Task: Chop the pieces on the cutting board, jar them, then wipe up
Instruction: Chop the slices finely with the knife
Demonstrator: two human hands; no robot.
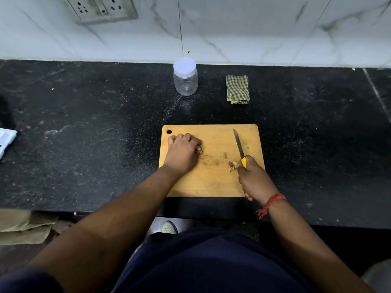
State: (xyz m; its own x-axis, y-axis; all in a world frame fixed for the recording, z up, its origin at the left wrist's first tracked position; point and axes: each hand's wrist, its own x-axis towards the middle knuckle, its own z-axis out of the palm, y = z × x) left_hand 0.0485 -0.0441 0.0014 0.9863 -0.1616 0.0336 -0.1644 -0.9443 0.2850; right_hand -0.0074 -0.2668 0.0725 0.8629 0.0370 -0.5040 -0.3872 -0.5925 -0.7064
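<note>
A wooden cutting board (213,178) lies on the black counter in front of me. My left hand (183,152) rests on the board's left part, fingers curled over small pale pieces (199,149) that are mostly hidden under it. My right hand (255,179) grips the yellow handle of a knife (239,143), whose blade points away over the board's right side. A few chopped pieces (232,165) lie just left of that hand. A clear jar (185,78) with a white lid on stands by the wall. A folded checked cloth (237,89) lies to its right.
The black stone counter (95,127) runs left and right, with a marble wall and a socket plate (103,8) behind. A white object (6,140) pokes in at the left edge. The counter's front edge is just below the board.
</note>
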